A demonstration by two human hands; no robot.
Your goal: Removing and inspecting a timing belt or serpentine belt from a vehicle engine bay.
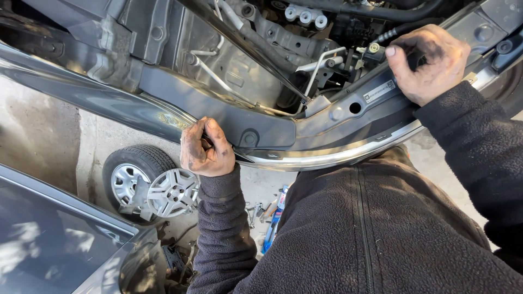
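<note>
I look down over the front of a grey car with its engine bay open. My left hand (204,148), dirty with grease, grips the front edge of the grey bumper panel (218,106) just above a chrome trim strip (327,158). My right hand (430,62), also smudged, is closed over the upper edge of the dark front crossmember (348,109) at the right. Both arms wear dark fleece sleeves.
A thin hood prop rod (245,49) slants across the engine bay, among hoses and metal pipes. On the concrete below lie a wheel (136,174) with a loose silver hubcap (171,191), a blue tube (275,218) and small tools. Another grey car's body (54,239) fills the bottom left.
</note>
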